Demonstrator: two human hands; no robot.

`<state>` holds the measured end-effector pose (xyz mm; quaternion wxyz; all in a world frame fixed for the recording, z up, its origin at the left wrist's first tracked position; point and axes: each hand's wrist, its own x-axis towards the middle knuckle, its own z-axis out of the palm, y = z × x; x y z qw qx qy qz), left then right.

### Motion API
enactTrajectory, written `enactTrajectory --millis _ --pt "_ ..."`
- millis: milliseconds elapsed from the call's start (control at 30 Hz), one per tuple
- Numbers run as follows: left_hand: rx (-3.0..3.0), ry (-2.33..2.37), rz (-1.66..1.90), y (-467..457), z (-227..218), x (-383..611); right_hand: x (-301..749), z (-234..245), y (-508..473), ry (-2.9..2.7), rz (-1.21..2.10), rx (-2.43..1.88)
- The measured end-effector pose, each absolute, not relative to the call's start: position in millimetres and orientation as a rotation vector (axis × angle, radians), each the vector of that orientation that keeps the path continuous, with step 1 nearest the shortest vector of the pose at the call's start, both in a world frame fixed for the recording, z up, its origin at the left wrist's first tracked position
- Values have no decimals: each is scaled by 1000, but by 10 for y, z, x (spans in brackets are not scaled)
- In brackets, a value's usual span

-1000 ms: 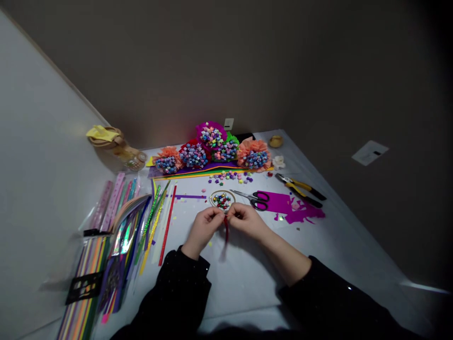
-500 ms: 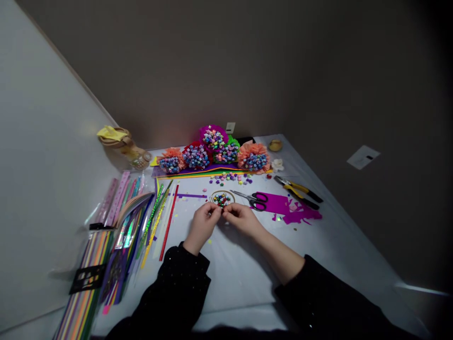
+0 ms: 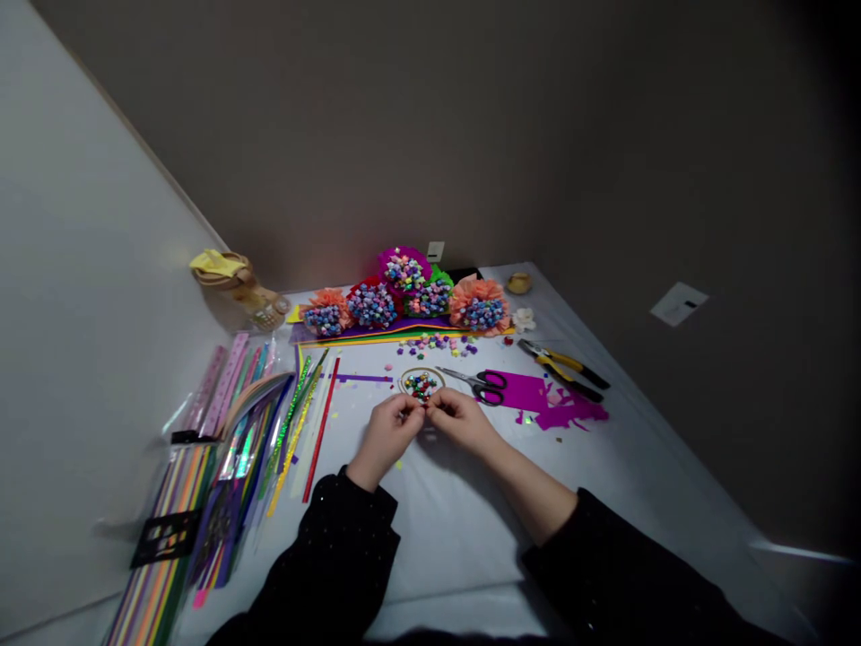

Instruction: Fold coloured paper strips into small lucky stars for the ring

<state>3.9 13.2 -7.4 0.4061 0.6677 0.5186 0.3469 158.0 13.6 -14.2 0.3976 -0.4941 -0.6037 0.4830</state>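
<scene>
- Grey-walled corner, white desk [image 3: 457, 547] piled with craft stuff
- Two hands, left hand [image 3: 387, 440] and right hand [image 3: 464, 422], forearms angled in, fingertips meeting; both grips pinched closed on something too tiny to make out
- One round hoop [image 3: 402, 381] holding paper stars, just past the grips
- One pair of scissors [image 3: 481, 386] just past and right of the grips, one pair of pliers [image 3: 561, 370] farther right
- Five paper-star bunches [image 3: 372, 305] well beyond the grips
</scene>
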Motion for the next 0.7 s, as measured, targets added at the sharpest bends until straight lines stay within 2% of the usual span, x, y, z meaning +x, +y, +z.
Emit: enactTrajectory --millis 433,700 --pt "1655 1293 926 84 -76 58 1605 -102 143 -1571 1257 -1211" --pt "1531 1277 973 101 -73 55 1586 -118 121 -1631 985 -1253"
